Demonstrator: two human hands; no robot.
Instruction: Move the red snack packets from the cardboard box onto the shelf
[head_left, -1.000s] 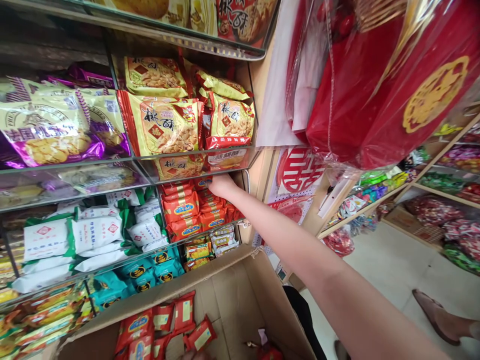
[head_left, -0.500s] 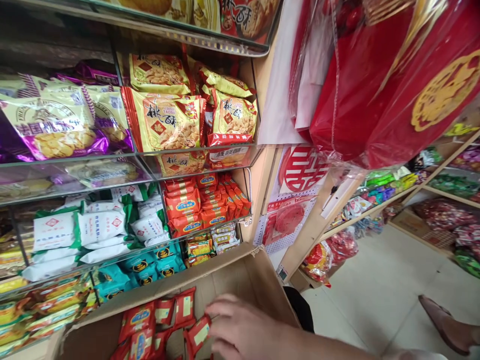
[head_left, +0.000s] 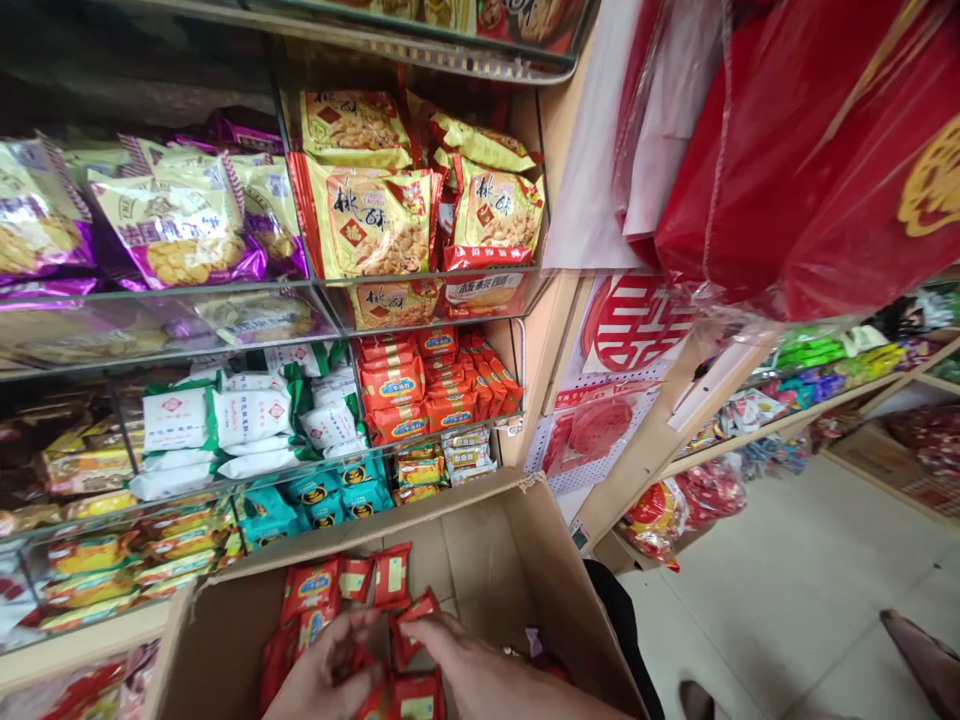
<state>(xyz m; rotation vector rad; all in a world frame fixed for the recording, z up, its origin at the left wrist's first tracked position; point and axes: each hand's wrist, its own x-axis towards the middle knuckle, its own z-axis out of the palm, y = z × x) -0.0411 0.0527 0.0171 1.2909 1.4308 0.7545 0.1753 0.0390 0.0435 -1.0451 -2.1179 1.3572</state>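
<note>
An open cardboard box stands in front of me with several small red snack packets inside. Down in the box, my left hand is curved over the packets, its thumb and forefinger apart, with red wrapping showing between them. My right hand reaches in from the lower right. Its fingertips are closed on a tilted red snack packet; part of that packet is hidden behind the fingers. Another red packet with a pale label lies flat just beyond.
Glass-fronted shelves behind the box hold yellow cookie packs, white-and-green packs, red packets and teal packs. Red bags in plastic hang at upper right. Another person's foot is on the tiled floor.
My left hand has come into view in the box. My right hand has closed on a packet there. The whole view has shifted, so the shelves and box sit further right.
</note>
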